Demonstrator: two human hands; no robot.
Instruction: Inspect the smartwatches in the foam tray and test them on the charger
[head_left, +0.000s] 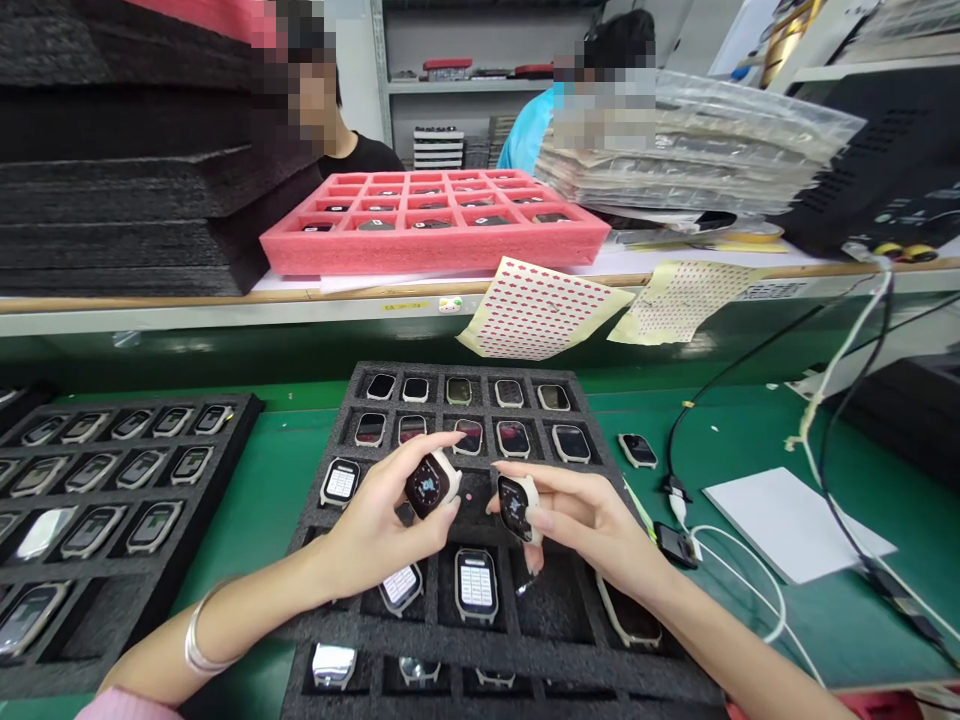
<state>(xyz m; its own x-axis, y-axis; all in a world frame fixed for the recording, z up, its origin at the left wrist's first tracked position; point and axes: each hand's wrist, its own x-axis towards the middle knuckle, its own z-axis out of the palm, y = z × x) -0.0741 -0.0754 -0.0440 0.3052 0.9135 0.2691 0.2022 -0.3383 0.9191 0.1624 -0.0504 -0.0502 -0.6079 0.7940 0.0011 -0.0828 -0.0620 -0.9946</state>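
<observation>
A: Where is the left watch [431, 485] being held, please?

B: Near the middle of the frame, it is being held by the left hand [375, 525]. Its pale case is being pinched: the index finger is being laid along the upper edge, and the thumb is being pressed at the lower right edge.

A: And how is the right watch [517, 508] being held?

B: Just right of the centre, it is being gripped by the right hand [592, 510]. The thumb is being placed at its right side, and the index finger is being held over its top.

A: Is any gap being left between the two?

B: Yes, they are being held apart, and a pale blue figure is being shown on both dark screens.

A: What is being seen under the hands?

B: A black foam tray [559, 605], in which other watches [477, 585] are being held. In the upper middle, a pink foam tray [435, 255] is being seen.
</observation>
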